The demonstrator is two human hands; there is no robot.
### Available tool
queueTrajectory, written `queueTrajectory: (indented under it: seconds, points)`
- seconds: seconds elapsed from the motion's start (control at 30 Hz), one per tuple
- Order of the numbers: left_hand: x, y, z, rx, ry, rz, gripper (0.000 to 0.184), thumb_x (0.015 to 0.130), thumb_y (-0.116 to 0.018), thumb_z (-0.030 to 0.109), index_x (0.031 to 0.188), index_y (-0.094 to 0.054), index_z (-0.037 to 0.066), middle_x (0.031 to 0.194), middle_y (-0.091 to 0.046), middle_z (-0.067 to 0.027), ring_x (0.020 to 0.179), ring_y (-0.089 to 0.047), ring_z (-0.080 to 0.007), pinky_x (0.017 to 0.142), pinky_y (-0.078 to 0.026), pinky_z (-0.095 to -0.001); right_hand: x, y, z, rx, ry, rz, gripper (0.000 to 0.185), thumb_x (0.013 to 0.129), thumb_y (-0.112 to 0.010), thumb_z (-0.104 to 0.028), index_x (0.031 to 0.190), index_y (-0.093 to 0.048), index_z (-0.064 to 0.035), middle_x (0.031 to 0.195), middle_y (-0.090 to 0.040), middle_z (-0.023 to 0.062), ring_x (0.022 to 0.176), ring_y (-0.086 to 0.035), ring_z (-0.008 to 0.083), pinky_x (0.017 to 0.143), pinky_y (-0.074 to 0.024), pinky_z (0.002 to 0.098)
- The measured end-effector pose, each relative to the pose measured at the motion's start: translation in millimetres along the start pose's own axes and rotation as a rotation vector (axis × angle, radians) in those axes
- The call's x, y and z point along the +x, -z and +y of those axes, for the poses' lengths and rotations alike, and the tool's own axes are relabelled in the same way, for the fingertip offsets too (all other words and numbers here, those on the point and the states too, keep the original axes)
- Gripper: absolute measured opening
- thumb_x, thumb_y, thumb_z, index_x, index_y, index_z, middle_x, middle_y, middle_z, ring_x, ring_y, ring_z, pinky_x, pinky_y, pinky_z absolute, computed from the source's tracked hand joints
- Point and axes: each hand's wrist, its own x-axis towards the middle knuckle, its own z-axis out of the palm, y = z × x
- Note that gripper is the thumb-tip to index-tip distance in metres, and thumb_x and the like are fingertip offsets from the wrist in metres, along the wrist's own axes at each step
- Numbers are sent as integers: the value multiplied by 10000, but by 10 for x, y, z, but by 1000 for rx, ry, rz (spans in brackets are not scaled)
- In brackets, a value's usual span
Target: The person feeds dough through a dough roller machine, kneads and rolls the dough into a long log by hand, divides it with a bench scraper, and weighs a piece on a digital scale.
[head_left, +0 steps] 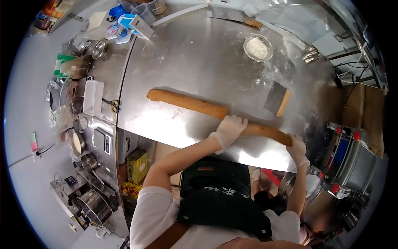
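Observation:
Two lengths of brown, speckled dough lie end to end on the steel worktop. The left dough log has a flat end near my left hand. My left hand, in a clear glove, has its fingers curled over the near end of the right dough log. My right hand, gloved too, is closed around that log's far right end. Beyond the right log lies a dough scraper with a wooden handle.
A bowl of flour stands at the back right, near a metal cutter. A long knife lies along the back. Scissors and a white container are at left. Another person is at the lower right.

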Motion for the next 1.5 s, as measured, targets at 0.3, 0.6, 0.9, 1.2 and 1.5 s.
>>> queueTrajectory:
  seconds: [0.3, 0.6, 0.9, 1.2, 1.5]
  points:
    - [-2332, -169, -1903, 219, 346, -56, 812, 759, -803, 343, 1485, -455, 233, 1249, -541, -104, 1209, -502, -308, 1064, -347, -517, 225, -579, -2367, 84, 577, 98, 568, 786, -741, -229, 1328, -589, -153, 1108, -601, 82, 1049, -581, 292, 897, -483, 430]
    - [-2191, -382, -2531, 78, 491, 284, 932, 755, -826, 399, 1552, -359, 278, 1394, -480, -110, 1384, -393, -334, 1205, -267, -561, 619, -674, -2765, 113, 382, 254, 779, 805, -796, -355, 1486, -466, -173, 1303, -561, 80, 1156, -538, 300, 985, -438, 449]
    - [-1560, 14, -2787, 468, 365, -236, 778, 913, -624, 141, 1595, -289, 308, 1183, -591, -34, 1137, -562, -206, 1050, -423, -361, 1208, -544, -2848, -53, 474, 258, 677, 781, -804, -264, 1411, -565, -198, 1119, -593, 10, 1051, -570, 225, 858, -492, 398]
    - [-1575, -20, -2653, 232, 487, -159, 1147, 802, -694, 652, 1603, -166, 21, 1683, -180, -126, 1560, -141, -307, 1274, -121, -481, 1051, -455, -2988, -57, 365, 133, 926, 817, -771, -477, 1551, -351, -99, 1517, -443, 87, 1429, -366, 306, 1167, -298, 499]
    - [-1609, -237, -2570, 45, 601, 16, 1027, 900, -591, 649, 1598, -200, 5, 1666, -198, -205, 1566, -81, -356, 1268, -71, -503, 877, -398, -3011, 28, 344, 116, 947, 827, -734, -522, 1551, -352, -45, 1627, -318, 137, 1507, -260, 363, 1213, -223, 570]
